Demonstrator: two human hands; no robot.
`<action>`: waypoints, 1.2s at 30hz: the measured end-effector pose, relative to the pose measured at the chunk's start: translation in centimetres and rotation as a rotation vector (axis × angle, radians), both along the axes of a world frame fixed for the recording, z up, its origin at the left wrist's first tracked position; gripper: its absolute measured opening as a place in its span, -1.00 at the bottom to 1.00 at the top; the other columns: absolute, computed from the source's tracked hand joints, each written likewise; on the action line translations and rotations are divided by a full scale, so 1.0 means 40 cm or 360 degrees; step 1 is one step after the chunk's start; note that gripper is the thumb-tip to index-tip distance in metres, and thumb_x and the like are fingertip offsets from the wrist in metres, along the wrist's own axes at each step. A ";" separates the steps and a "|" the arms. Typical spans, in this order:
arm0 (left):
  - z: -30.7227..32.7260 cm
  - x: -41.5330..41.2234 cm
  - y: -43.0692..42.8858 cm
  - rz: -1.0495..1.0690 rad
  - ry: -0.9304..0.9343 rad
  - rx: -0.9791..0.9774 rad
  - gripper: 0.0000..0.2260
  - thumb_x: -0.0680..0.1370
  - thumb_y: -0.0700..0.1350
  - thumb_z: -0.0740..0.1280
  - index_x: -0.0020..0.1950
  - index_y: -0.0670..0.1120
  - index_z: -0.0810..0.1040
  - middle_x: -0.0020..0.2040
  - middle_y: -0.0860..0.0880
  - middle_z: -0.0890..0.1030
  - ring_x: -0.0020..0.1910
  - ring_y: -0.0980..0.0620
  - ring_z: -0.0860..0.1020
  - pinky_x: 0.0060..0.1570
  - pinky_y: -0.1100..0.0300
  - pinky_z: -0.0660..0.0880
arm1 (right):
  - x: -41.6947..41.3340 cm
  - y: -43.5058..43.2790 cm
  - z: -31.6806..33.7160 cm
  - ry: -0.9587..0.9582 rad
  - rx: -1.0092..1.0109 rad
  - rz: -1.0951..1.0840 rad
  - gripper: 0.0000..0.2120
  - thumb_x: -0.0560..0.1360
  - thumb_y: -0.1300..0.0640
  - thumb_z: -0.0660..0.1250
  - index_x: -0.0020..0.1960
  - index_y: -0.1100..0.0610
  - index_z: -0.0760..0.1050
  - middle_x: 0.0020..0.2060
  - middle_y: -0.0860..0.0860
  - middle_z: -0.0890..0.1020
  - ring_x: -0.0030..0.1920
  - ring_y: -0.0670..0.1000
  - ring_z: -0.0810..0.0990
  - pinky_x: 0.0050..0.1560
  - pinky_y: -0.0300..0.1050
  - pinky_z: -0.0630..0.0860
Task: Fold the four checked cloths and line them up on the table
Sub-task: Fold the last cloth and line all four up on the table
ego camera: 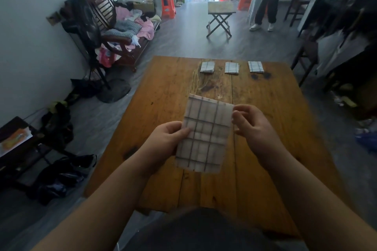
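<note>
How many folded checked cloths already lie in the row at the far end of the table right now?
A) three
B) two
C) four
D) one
A: three folded cloths lie side by side at the far edge, left, middle and right, while the fourth cloth is held above the table by the left hand and right hand.

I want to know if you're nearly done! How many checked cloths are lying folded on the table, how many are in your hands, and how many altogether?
Folded cloths lying in a row on the table: 3
Held cloth, between the left hand and the right hand: 1
Total: 4 checked cloths
</note>
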State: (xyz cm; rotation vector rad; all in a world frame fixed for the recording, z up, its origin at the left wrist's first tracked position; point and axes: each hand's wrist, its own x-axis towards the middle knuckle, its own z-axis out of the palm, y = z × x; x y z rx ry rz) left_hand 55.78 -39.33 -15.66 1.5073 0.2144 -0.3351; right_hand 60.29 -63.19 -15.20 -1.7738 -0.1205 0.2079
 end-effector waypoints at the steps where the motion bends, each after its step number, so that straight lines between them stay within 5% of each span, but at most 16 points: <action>1: -0.002 -0.001 0.002 0.0059 0.0035 -0.0102 -0.77 0.61 -0.08 0.33 0.23 -0.10 0.60 0.10 -0.07 0.71 0.09 -0.08 0.69 0.02 -0.01 0.64 | -0.006 0.007 -0.012 0.0077 0.0022 0.0036 -0.51 0.48 -0.23 0.30 0.32 0.01 0.44 0.15 -0.06 0.61 0.14 -0.06 0.62 0.02 -0.13 0.61; 12: -0.011 -0.010 0.001 0.0185 0.0084 -0.0136 -0.80 0.64 -0.12 0.29 0.23 -0.06 0.61 0.06 -0.06 0.72 0.04 -0.06 0.70 -0.05 0.06 0.65 | -0.006 0.050 -0.088 0.0832 0.0523 0.0057 -0.65 0.55 0.11 0.40 0.31 0.16 0.50 0.13 0.17 0.68 0.08 0.16 0.70 0.04 0.06 0.66; 22: 0.001 -0.013 0.014 0.0094 0.0146 0.0027 -0.78 0.64 -0.21 0.25 0.23 -0.09 0.62 -0.01 -0.09 0.73 -0.03 -0.07 0.71 -0.14 0.09 0.64 | 0.002 0.046 -0.093 0.1129 0.0692 0.0011 -0.68 0.55 0.24 0.38 0.29 0.29 0.52 0.13 0.26 0.67 0.12 0.23 0.68 -0.04 0.04 0.68; 28: 0.005 -0.013 0.016 0.0190 0.0078 -0.0067 -0.78 0.63 -0.19 0.28 0.23 -0.04 0.62 0.04 -0.07 0.72 0.02 -0.09 0.71 -0.07 0.01 0.65 | -0.009 0.043 -0.080 0.0767 0.0822 0.0038 -0.63 0.52 0.25 0.40 0.31 0.12 0.48 0.17 0.20 0.64 0.14 0.27 0.66 0.14 0.22 0.62; 36: 0.013 -0.007 0.035 0.0170 -0.0081 0.0082 -0.84 0.62 -0.19 0.31 0.06 -0.15 0.69 0.05 -0.13 0.70 0.01 -0.13 0.68 -0.06 -0.05 0.66 | -0.023 0.040 -0.067 0.0174 0.0447 0.0213 -0.83 0.53 0.26 0.39 0.12 0.20 0.57 0.00 0.15 0.68 -0.01 0.19 0.68 -0.01 0.04 0.66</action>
